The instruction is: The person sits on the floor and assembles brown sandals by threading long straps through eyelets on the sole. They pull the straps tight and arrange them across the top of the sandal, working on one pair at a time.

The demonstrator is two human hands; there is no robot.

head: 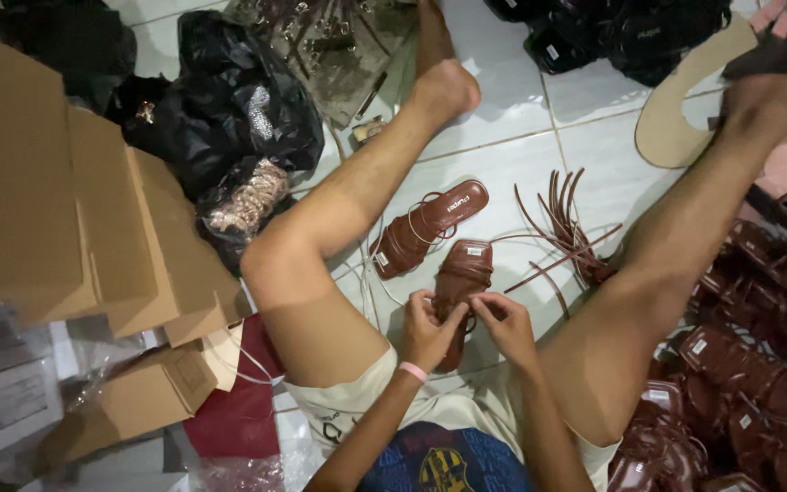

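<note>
A: Where is the brown sandal [463, 273]?

B: On the floor [503, 155] between the legs. The left hand [427, 333] and right hand [505, 325] pinch its strap with fingers pressed together. A 2nd sandal [425, 228] lies at 11 o'clock.

Cardboard boxes [66, 219] — black bags [229, 100].

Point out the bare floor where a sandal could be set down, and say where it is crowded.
Barest: the tile between the feet, above the loose sandal and below the black bags. A smaller patch lies between the strap bundle and the tan sole. Crowded: sandal pile at right, boxes at left. Both hands, left and right, work on a sandal.
</note>
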